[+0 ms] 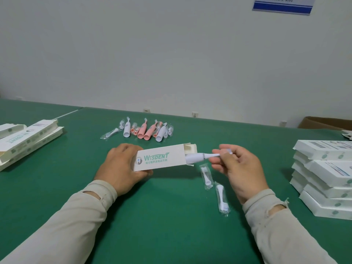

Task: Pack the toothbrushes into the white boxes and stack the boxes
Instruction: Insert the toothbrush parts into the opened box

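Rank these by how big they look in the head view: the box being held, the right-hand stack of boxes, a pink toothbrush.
1. Stack of boxes, though it runs off frame.
2. Held box.
3. Pink toothbrush, farther away, so maybe understated.

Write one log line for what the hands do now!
left hand: holds white box | right hand: pinches toothbrush | toothbrush: partly inside box
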Available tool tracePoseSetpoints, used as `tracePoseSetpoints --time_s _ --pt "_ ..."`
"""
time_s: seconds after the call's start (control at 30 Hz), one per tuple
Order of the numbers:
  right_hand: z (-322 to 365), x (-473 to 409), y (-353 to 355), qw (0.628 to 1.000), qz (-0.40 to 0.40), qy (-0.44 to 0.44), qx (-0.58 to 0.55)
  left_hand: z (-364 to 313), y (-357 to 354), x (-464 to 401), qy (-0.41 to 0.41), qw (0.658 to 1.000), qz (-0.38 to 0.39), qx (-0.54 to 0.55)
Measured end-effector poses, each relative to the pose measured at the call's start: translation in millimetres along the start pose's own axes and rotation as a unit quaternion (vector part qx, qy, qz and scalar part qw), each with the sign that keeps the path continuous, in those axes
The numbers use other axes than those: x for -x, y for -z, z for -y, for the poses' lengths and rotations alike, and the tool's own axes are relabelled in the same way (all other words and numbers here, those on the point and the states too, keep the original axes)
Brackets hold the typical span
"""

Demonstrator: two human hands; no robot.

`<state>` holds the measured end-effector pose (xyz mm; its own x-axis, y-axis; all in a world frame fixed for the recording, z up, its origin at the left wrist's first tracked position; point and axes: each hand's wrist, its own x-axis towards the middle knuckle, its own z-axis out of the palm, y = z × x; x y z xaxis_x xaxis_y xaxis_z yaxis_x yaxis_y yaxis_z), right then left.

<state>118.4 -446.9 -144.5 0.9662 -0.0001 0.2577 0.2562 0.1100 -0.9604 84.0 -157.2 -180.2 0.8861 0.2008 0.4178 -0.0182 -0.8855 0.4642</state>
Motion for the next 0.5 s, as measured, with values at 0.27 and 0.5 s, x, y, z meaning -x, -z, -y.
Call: tracePoseSetpoints --time_s 0.27,0.5 --pt "-8.3 8.9 -8.8 0.944 0.054 0.157 0.287 0.2 -1.0 0.3 -0.014 1.000 -0.004 0.010" --pt "-9.4 12.8 -13.3 0.940 0.088 0.157 0.291 -4.5 -3.7 1.5 -0.038 0.999 0.007 0.016"
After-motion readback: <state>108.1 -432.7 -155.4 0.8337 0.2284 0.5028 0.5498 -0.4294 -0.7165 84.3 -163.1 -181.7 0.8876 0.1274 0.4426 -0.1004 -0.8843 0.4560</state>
